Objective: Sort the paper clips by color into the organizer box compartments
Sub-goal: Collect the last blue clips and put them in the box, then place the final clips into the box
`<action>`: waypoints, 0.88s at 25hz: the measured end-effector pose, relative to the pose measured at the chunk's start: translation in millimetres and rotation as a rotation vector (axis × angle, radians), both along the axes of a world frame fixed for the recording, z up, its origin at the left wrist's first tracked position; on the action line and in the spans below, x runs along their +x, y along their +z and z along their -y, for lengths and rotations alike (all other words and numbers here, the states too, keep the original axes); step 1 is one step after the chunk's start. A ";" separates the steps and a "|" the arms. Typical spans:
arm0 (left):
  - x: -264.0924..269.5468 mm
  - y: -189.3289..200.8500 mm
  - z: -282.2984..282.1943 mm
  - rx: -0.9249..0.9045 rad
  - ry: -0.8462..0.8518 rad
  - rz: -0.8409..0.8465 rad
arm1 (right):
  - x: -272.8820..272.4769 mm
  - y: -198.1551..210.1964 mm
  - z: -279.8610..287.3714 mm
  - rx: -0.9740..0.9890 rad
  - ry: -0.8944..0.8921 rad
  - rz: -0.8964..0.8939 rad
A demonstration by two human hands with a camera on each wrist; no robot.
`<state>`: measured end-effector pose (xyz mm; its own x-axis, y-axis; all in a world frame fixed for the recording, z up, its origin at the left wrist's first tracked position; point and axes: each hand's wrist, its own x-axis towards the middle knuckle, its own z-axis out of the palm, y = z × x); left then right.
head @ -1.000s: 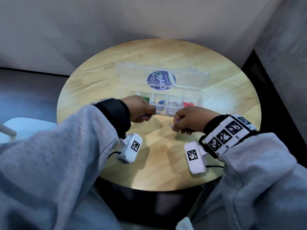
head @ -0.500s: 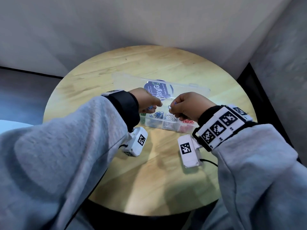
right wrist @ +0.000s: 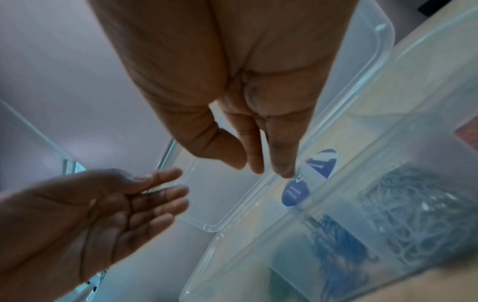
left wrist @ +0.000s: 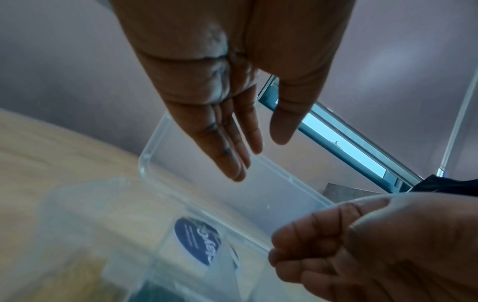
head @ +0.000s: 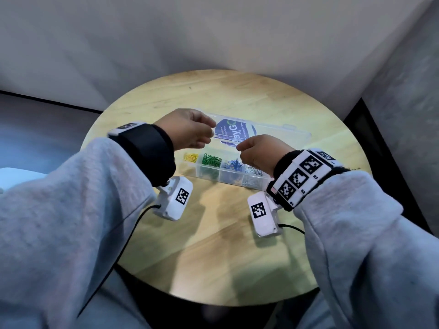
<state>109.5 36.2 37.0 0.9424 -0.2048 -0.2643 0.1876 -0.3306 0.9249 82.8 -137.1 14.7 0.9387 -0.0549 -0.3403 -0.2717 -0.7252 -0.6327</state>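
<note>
- Now both hands hang above the organizer box [head: 228, 176], which sits on the round wooden table [head: 213, 245] with its clear lid [head: 273, 132] laid open behind it.
- Half a second ago the hands were close together low over the compartments; they have since risen and drawn apart over the lid, and the view has pulled back.
- Left hand [head: 187, 131]: released. The left wrist view shows its fingers [left wrist: 232, 147] straight, palm bare, holding nothing. Earlier it was curled, seemingly pinching something small.
- Right hand [head: 259, 150]: the thumb lies against the fingers [right wrist: 282, 163], which point down at the lid — whether a clip sits between them cannot be told, as the frames are too blurred. A second ago a small clip showed at its fingertips.
- Sorted clips lie in the compartments, left to right in the head view: yellow paper clips [head: 190, 157], green paper clips [head: 210, 159], blue paper clips [head: 234, 164], silver paper clips [head: 255, 172].
- The rightmost compartment is hidden behind the right wrist; earlier it showed red clips.
- A round blue sticker [head: 234, 136] shows through the lid, between the two hands.
</note>
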 end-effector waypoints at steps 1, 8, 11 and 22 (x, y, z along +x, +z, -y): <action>-0.3 6.3 -5.2 0.004 0.011 0.057 | -4.4 4.0 -1.2 -0.016 0.021 0.027; 16.0 18.7 -25.6 0.969 -0.171 0.604 | -37.1 38.4 19.8 -0.254 0.016 0.653; 13.5 5.7 -27.2 1.104 -0.273 0.497 | -36.6 37.1 49.6 -0.548 0.018 0.545; -24.2 -34.8 -41.0 1.178 -0.422 0.394 | -70.9 -20.6 54.1 -0.688 0.199 0.119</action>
<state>85.3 77.1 2.1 0.9176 -0.3379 -0.2094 -0.3433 -0.9392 0.0112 11.9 -191.1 -5.9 0.9818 -0.0440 -0.1849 -0.0508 -0.9982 -0.0321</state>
